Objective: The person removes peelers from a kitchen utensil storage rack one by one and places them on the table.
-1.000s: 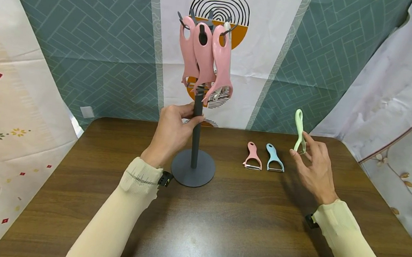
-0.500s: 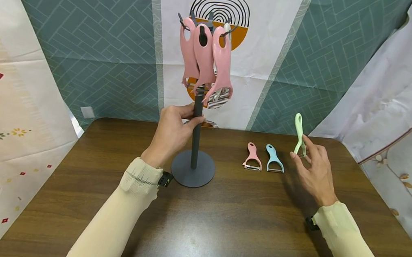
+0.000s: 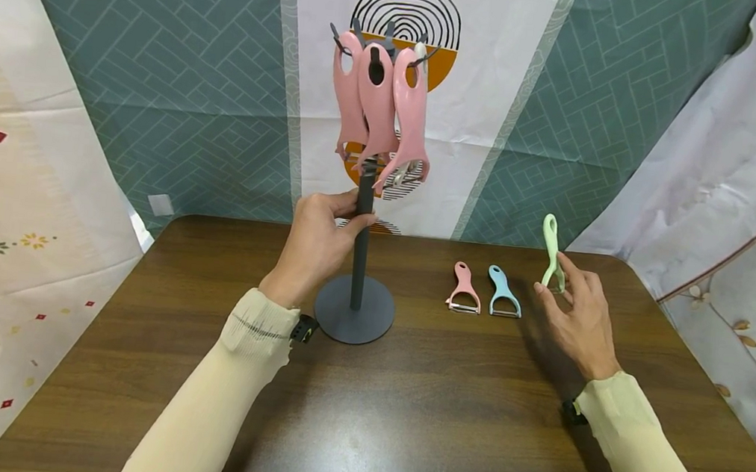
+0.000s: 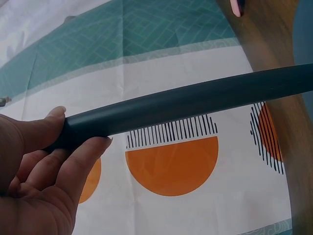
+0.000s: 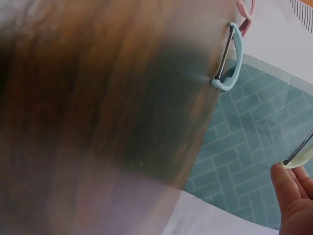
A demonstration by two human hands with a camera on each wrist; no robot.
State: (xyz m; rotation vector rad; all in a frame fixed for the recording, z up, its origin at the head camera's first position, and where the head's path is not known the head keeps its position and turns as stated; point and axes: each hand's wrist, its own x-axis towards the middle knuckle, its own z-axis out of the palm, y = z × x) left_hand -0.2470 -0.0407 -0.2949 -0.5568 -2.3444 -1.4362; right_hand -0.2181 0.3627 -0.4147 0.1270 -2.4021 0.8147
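My left hand [image 3: 315, 242] grips the dark grey post of a stand [image 3: 360, 257] between thumb and fingers. The left wrist view shows the same post [image 4: 186, 100] running off to the right. Several peelers hang from the hooks at its top; the three in front are pink peelers [image 3: 377, 108], and a pale one behind them is mostly hidden. Over the table's right side, my right hand [image 3: 577, 313] pinches a light green peeler [image 3: 550, 247] by its blade end, handle pointing up. In the right wrist view only part of the green peeler [image 5: 301, 156] shows.
A pink peeler [image 3: 462, 285] and a blue peeler [image 3: 502, 288] lie side by side on the brown wooden table [image 3: 402, 418], between the stand and my right hand. The stand's round base [image 3: 337, 322] rests on the table. A patterned cloth [image 3: 214, 102] hangs behind the far edge.
My right hand and the green peeler have sunk slightly, the peeler's handle end lower than before. My left hand keeps its hold on the post, and the lying peelers stay put.
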